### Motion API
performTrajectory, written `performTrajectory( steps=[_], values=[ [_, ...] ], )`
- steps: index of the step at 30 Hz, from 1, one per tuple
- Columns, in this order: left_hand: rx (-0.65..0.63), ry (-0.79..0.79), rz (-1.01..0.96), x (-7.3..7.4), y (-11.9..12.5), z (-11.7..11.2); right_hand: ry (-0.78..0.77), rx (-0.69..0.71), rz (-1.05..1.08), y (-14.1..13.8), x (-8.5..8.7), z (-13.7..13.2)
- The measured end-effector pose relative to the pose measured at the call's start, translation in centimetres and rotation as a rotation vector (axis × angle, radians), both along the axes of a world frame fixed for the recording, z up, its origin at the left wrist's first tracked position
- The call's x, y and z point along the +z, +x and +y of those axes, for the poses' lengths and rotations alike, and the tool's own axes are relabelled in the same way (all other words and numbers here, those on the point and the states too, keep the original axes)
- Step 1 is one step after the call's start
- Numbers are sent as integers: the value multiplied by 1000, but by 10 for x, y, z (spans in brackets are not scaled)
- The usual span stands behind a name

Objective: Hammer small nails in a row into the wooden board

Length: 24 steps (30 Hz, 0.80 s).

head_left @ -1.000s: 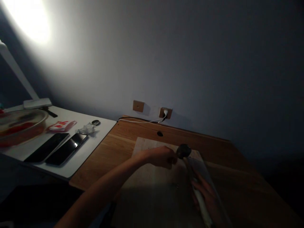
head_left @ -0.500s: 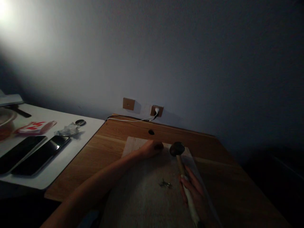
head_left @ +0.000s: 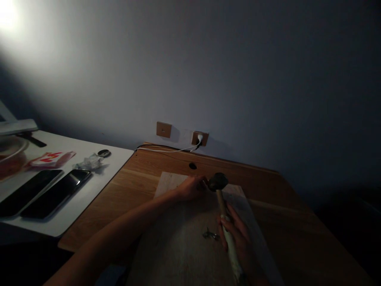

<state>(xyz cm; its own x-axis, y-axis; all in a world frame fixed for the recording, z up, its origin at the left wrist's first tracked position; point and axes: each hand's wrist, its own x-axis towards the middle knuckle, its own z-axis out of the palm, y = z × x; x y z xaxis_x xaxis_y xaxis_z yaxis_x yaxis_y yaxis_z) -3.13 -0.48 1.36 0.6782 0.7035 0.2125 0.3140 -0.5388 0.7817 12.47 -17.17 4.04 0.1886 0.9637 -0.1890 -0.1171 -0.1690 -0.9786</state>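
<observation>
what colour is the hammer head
The hammer head looks dark, nearly black, in dim light; seen in the head view.

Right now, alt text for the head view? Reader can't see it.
A person's right hand grips a dark-headed, pale-handled hammer over a pale wooden board, the hammer's head close to the curled left hand. Small shiny metal pieces lie on the board. At left, two black rectangular phones rest on a white table.

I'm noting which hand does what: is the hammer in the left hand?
No, the right hand grips the hammer, while the left hand is near the dark hammer head.
</observation>
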Motion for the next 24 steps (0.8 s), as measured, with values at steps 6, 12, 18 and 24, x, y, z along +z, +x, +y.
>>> performTrajectory(
  steps=[6,12,18,24],
  values=[
    [33,9,21,-1,1,-1,9,-9,15,2,-2,-1],
    [54,30,1,-1,1,-1,32,17,56,1,-3,-1],
    [61,82,40,-2,1,1,34,-9,26,3,0,-1],
    [30,141,133,2,-1,0,59,4,49,2,4,-1]
  ],
)
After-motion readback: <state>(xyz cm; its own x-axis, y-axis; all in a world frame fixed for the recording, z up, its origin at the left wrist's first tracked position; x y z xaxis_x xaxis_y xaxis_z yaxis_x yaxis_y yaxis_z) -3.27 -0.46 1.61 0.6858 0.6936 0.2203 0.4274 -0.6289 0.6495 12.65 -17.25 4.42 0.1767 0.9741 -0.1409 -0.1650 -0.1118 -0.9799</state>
